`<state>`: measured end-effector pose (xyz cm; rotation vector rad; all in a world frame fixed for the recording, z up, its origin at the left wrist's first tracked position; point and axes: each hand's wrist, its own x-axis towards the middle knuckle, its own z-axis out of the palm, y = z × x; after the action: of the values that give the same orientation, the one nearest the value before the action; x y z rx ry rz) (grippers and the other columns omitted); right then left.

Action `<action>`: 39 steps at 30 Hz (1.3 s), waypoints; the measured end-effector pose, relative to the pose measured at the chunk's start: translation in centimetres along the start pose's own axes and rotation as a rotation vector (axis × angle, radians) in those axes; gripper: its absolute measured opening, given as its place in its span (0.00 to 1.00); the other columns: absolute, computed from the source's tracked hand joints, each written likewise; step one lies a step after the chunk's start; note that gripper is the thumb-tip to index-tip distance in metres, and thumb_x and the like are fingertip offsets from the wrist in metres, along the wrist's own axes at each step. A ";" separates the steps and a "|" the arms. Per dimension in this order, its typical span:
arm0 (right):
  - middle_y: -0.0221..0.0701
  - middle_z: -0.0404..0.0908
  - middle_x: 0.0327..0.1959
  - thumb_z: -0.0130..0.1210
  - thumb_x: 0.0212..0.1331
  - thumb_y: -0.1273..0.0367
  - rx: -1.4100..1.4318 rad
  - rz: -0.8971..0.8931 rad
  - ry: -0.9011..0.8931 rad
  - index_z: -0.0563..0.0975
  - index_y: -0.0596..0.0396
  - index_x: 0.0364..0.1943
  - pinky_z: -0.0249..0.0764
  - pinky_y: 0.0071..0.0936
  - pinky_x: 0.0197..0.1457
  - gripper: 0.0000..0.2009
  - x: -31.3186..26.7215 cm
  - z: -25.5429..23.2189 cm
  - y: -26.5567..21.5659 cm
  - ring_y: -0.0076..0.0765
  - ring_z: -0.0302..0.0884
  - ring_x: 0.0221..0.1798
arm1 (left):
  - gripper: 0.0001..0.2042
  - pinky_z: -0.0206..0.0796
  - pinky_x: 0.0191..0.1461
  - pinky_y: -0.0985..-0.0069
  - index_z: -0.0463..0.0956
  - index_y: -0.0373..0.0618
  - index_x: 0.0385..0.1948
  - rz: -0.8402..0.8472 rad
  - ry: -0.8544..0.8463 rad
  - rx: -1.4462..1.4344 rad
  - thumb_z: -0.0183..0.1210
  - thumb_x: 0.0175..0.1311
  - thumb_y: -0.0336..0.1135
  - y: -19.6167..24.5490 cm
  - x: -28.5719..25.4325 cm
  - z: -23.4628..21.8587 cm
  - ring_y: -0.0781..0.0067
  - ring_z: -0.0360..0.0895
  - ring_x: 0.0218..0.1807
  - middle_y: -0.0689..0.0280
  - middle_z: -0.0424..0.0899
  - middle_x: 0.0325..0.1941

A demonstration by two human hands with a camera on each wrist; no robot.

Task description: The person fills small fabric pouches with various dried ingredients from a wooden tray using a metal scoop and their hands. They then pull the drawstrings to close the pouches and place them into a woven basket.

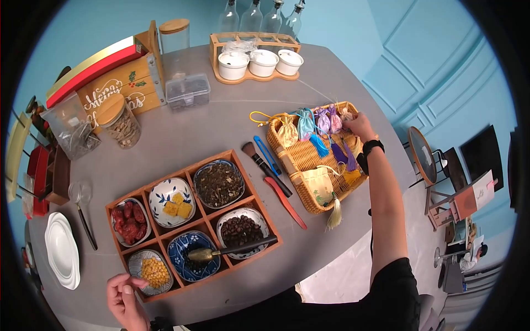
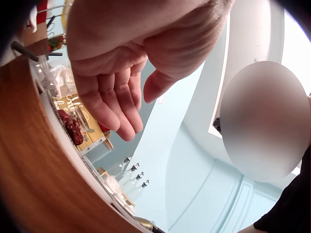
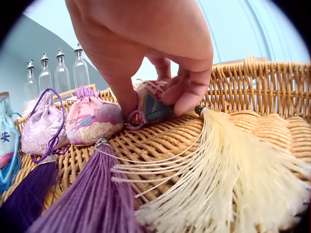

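1. So the pouch (image 3: pixel 156 108) is in the far right corner of the basket (image 1: pixel 295 160), down on the wicker, right hand (image 1: pixel 361 128) on it
2. That hand has it in a pinch, thumb on one side, bent fingers on the other, spread about as wide as the pouch and no more
3. Just beside it: a pink pouch (image 3: pixel 92 119), then a lilac pouch (image 3: pixel 44 126). A purple tassel (image 3: pixel 92 189) and a cream tassel (image 3: pixel 228 170) fan out in front, can't tell which pouch the cream one belongs to
4. My worry: cream strands stray towards the purple tassel, so a quick lift could snag them and drag a neighbour along
5. It also looks like a fingertip hold, so too light a pinch could let the pouch slip
6. Left hand (image 1: pixel 127 300) has nothing in it that I can see, fingers loosely bent, right by the corn (image 1: pixel 156 273) at the tray's (image 1: pixel 259 199) near left corner. A careless swing could scatter kernels
7. Scoop (image 1: pixel 201 254) lies across two bowls, a bump might tip it
8. Writing: 安 on the blue pouch (image 1: pixel 305 126), "Merry" on the crate (image 1: pixel 121 81), next word partly hidden
9. Red marks on the pinched pouch, can't read them, and no brand I can make out
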<state>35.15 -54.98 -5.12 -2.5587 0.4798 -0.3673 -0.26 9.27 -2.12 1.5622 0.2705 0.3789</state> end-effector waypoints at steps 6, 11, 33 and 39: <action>0.47 0.84 0.35 0.72 0.41 0.59 0.005 0.013 0.221 0.77 0.71 0.38 0.78 0.36 0.39 0.27 -1.9 -3.5 -2.1 0.43 0.84 0.36 | 0.12 0.68 0.47 0.73 0.71 0.37 0.48 0.015 -0.053 -0.006 0.52 0.73 0.36 0.7 -0.5 0.1 0.72 0.76 0.38 0.60 0.79 0.34; 0.28 0.78 0.33 0.68 0.54 0.56 0.479 0.039 0.210 0.73 0.63 0.50 0.74 0.19 0.32 0.28 -7.6 -9.6 -5.1 0.18 0.74 0.30 | 0.13 0.68 0.47 0.72 0.71 0.37 0.48 0.035 -0.094 -0.025 0.53 0.73 0.37 0.7 -1.5 -0.6 0.70 0.76 0.37 0.60 0.79 0.33; 0.34 0.79 0.45 0.73 0.49 0.73 0.689 -0.409 -0.464 0.69 0.60 0.54 0.80 0.27 0.44 0.29 -45.9 -1.8 -21.2 0.28 0.83 0.43 | 0.18 0.74 0.56 0.75 0.68 0.33 0.57 -0.199 -0.743 -0.211 0.58 0.69 0.30 0.8 -5.2 10.2 0.75 0.77 0.54 0.58 0.77 0.55; 0.32 0.79 0.42 0.68 0.51 0.76 0.828 -0.441 -0.611 0.78 0.60 0.52 0.74 0.20 0.39 0.21 -43.2 -5.0 -20.3 0.22 0.77 0.34 | 0.14 0.71 0.55 0.75 0.71 0.33 0.52 -0.172 -0.750 -0.114 0.54 0.72 0.32 0.8 -4.6 7.8 0.77 0.77 0.49 0.60 0.78 0.52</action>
<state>-0.12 -23.36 2.63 -1.7892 -0.4012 0.0827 -1.34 0.27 -1.64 1.4505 -0.1976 -0.3281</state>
